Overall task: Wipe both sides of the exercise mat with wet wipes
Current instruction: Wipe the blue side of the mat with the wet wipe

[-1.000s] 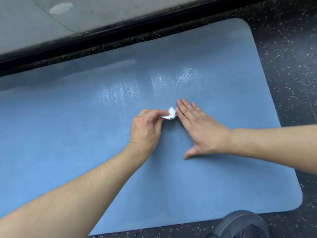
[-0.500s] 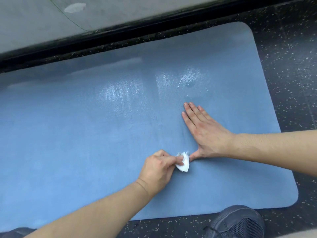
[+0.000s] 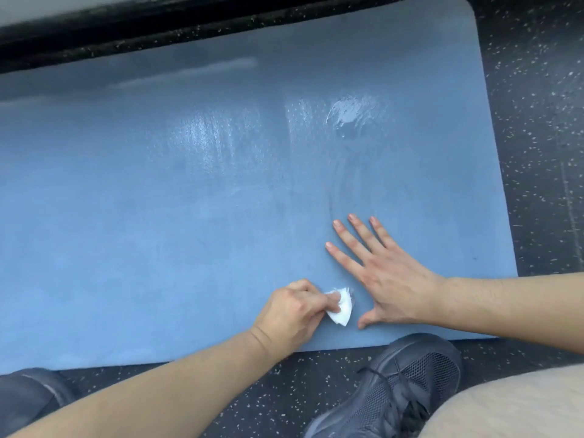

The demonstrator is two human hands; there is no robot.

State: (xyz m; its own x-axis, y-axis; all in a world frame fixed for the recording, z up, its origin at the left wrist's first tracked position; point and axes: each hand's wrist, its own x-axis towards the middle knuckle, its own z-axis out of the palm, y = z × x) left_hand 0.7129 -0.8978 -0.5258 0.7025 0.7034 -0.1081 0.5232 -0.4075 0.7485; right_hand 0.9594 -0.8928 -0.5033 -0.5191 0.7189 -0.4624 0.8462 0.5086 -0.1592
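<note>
A blue exercise mat (image 3: 158,216) lies flat on the dark speckled floor and fills most of the view. Wet streaks and a shiny wet patch (image 3: 349,113) show on its far half. My left hand (image 3: 292,312) pinches a small crumpled white wet wipe (image 3: 437,311) against the mat close to its near edge. Just right of the wipe, my right hand (image 3: 388,275) lies flat on the mat with its fingers spread and straight.
A dark grey shoe (image 3: 407,384) stands on the floor just off the mat's near edge, with a beige trouser leg (image 3: 518,406) at the bottom right. Another dark shoe (image 3: 25,396) shows at the bottom left. A black ledge (image 3: 126,23) runs along the mat's far side.
My left hand has drawn the wipe from the middle of the mat back toward the near edge. My right hand stayed flat on the mat and spread its fingers. The view tilted down.
</note>
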